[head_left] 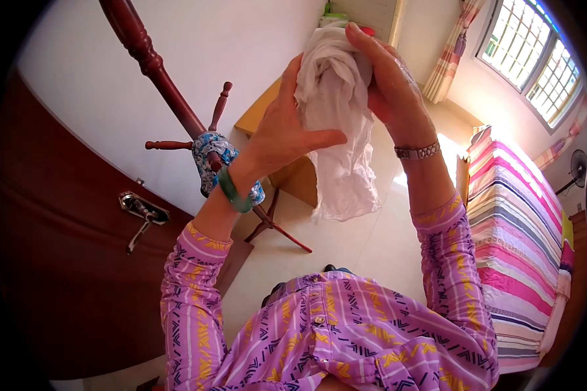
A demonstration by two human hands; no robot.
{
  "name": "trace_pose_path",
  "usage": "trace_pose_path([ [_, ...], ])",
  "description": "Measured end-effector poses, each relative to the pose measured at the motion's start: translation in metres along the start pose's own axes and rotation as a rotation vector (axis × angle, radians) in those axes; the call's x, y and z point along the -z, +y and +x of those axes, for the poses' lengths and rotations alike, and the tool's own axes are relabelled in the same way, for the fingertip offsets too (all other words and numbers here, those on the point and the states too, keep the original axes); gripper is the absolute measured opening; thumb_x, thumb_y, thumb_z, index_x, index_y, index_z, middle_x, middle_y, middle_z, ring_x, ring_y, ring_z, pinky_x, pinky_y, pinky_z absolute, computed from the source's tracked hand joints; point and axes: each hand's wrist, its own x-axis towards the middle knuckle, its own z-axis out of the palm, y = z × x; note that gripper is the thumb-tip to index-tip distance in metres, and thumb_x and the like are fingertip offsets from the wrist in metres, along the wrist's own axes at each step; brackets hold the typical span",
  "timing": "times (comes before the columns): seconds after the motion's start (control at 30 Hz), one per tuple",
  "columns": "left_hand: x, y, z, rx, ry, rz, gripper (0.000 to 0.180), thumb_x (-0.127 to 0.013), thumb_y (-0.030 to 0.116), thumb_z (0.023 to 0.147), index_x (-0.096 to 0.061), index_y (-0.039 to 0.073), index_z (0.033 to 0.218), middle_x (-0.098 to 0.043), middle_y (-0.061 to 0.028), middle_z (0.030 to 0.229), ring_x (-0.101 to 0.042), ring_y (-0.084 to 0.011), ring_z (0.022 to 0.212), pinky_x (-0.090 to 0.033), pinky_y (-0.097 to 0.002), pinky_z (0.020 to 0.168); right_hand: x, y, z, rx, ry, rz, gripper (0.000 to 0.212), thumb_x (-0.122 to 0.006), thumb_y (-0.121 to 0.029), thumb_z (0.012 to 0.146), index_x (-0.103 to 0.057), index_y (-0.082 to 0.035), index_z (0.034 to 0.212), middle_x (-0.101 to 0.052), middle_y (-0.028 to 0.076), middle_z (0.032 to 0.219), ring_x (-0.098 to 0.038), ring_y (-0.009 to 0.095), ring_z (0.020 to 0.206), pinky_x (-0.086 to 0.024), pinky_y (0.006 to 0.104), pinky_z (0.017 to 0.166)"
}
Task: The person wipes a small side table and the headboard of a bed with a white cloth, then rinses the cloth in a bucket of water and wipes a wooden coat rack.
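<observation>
A thin white cloth (342, 130) is raised in front of me, bunched into folds at its top and hanging loose below. From its left side my left hand (282, 130) grips it, with the thumb lying across the front and the other fingers partly hidden. My right hand (394, 85) closes on the bunched upper part from the right, its thumb near the top edge and its other fingers mostly out of sight. A green bangle (233, 190) circles my left wrist, and a metal watch band (417, 152) my right.
At left stands a dark red wooden coat rack (169, 91) draped with blue patterned fabric (210, 153), beside a brown door (65, 228) with a metal handle (145, 218). A striped bed (515, 241) and a fan (577, 168) are at right. Yellowish wooden furniture (297, 179) stands behind the cloth.
</observation>
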Motion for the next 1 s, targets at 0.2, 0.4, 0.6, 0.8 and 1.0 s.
trace_pose_path([
  [0.2, 0.006, -0.006, 0.058, 0.368, 0.180, -0.474, 0.027, -0.051, 0.007, 0.086, -0.058, -0.003, 0.109, -0.063, -0.0095, 0.101, -0.062, -0.0166, 0.095, -0.050, -0.0305, 0.082, 0.068, -0.003, 0.045, -0.066, -0.005, -0.143, 0.045, -0.052, -0.039, 0.092, -0.058, 0.003, 0.107, -0.065, 0.009, 0.097, -0.064, 0.018, 0.085, -0.053, 0.0310, 0.074],
  [0.4, 0.022, -0.009, 0.095, 0.511, 0.195, -0.714, 0.029, -0.048, 0.014, 0.092, -0.054, -0.003, 0.114, -0.061, -0.0124, 0.108, -0.061, -0.0223, 0.098, -0.050, -0.0356, 0.087, 0.140, 0.072, -0.011, -0.318, 0.333, -0.351, 0.067, -0.044, -0.061, 0.088, -0.050, -0.002, 0.119, -0.061, 0.012, 0.082, -0.064, 0.020, 0.086, -0.055, 0.0336, 0.069],
  [0.6, 0.014, -0.007, 0.092, 0.679, 0.171, -1.100, 0.033, -0.043, 0.018, 0.096, -0.048, 0.000, 0.122, -0.057, -0.0137, 0.117, -0.058, -0.0244, 0.106, -0.048, -0.0396, 0.092, 0.086, 0.140, -0.027, -0.462, 0.019, 0.419, 0.083, -0.030, -0.072, 0.084, -0.024, -0.015, 0.143, -0.042, 0.015, 0.135, -0.053, 0.033, 0.110, -0.049, 0.0515, 0.086],
  [0.8, 0.062, 0.040, 0.068, 0.641, -0.118, -0.481, 0.045, -0.053, 0.032, 0.093, -0.047, 0.001, 0.126, -0.057, -0.0100, 0.119, -0.058, -0.0187, 0.105, -0.050, -0.0349, 0.088, 0.029, 0.088, 0.046, 0.097, -0.090, 0.484, 0.053, -0.052, -0.039, 0.092, -0.041, -0.007, 0.132, -0.051, 0.011, 0.127, -0.053, 0.025, 0.114, -0.048, 0.0419, 0.092],
  [1.0, 0.140, 0.088, 0.057, -0.268, 0.836, 0.759, 0.035, -0.077, 0.019, 0.071, -0.057, 0.002, 0.095, -0.056, -0.0076, 0.093, -0.057, -0.0180, 0.077, -0.048, -0.0311, 0.068, -0.054, -0.008, 0.099, 0.428, -0.040, 0.284, 0.032, -0.059, -0.017, 0.090, -0.053, -0.002, 0.118, -0.062, 0.009, 0.108, -0.063, 0.018, 0.095, -0.054, 0.0317, 0.080],
])
